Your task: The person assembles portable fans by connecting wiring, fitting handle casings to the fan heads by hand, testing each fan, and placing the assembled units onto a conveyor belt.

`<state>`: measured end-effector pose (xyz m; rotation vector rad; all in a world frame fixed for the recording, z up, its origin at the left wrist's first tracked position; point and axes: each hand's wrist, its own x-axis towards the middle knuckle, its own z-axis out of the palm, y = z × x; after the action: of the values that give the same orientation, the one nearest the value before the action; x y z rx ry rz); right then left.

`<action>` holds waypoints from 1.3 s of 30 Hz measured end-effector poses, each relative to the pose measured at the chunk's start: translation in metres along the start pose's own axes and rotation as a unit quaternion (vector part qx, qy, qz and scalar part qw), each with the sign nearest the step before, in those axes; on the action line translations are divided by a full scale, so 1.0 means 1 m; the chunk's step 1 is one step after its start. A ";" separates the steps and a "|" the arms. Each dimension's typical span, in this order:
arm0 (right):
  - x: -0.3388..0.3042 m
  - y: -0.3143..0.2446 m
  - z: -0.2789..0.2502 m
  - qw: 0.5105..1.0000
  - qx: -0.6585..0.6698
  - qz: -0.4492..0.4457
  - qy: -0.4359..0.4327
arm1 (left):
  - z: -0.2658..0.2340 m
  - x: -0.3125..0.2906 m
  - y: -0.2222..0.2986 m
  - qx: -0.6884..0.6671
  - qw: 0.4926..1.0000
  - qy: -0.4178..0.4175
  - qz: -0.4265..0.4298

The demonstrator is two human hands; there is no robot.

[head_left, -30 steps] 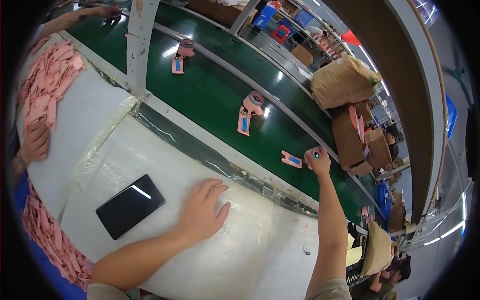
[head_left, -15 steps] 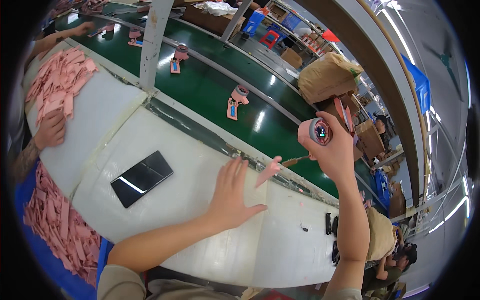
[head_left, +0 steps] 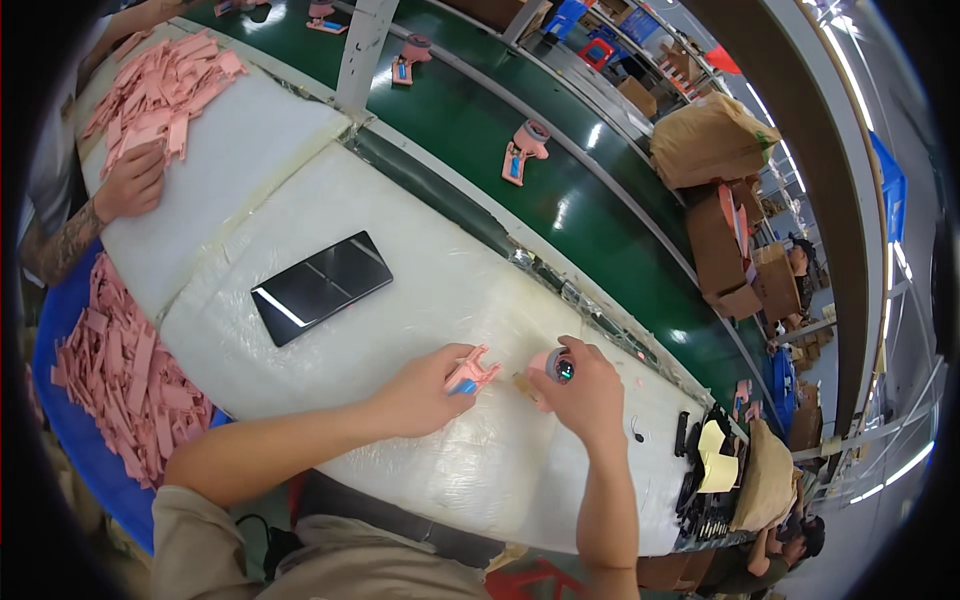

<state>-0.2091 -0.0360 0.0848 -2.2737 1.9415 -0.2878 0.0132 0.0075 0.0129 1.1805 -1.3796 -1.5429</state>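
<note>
My left hand point(head_left: 420, 392) is closed around a pink handle piece point(head_left: 482, 370) with a blue cell showing in it. Close by on the right, my right hand point(head_left: 588, 395) grips a pink round fan-like head point(head_left: 541, 362); its dark circular end carries a small lit green display. A tan strip lies between the two parts, and I cannot tell how far it joins them. Both hands are low over the white padded table point(head_left: 400, 290). A black smartphone point(head_left: 322, 288) rests farther left on the table.
A green conveyor belt point(head_left: 460, 130) runs beyond the table, carrying pink units point(head_left: 526, 145). Pink pieces lie heaped point(head_left: 170, 90) at far left beside a co-worker's hand point(head_left: 132, 182), and fill a blue bin point(head_left: 50, 330). Black parts point(head_left: 690, 490) sit at the right.
My right hand has come down from above the belt to the table with the round head. My left hand, spread open before, is now closed on the pink handle piece. The view has shifted.
</note>
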 end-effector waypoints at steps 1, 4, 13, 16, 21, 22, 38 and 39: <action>-0.004 0.003 0.009 0.997 0.000 -0.041 0.062 | -0.001 0.000 0.009 0.000 0.999 -0.017 -0.031; -0.019 -0.013 0.016 0.964 0.009 -0.146 0.223 | -0.005 0.006 0.022 -0.006 0.997 -0.038 -0.074; -0.027 -0.021 0.038 0.974 -0.034 -0.176 0.141 | -0.015 0.017 0.015 0.026 0.999 -0.017 -0.031; -0.027 -0.029 0.025 0.961 -0.007 -0.224 0.159 | -0.008 0.015 0.011 0.037 0.999 0.003 -0.008; -0.029 -0.041 0.009 0.978 0.091 -0.180 0.052 | -0.004 0.010 0.013 0.037 0.999 -0.003 -0.019; -0.028 -0.041 0.010 0.978 0.090 -0.183 0.047 | -0.003 0.009 0.011 0.053 0.999 0.001 0.002; -0.023 -0.033 0.018 0.967 0.128 -0.218 0.033 | 0.009 -0.002 -0.002 0.015 0.996 -0.002 0.088; -0.023 -0.032 0.017 0.967 0.128 -0.217 0.031 | 0.009 -0.002 -0.002 0.014 0.996 -0.002 0.088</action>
<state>-0.1776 -0.0081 0.0739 -2.5040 1.3133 -0.6237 0.0051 0.0123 0.0112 1.0434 -1.4705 -1.4077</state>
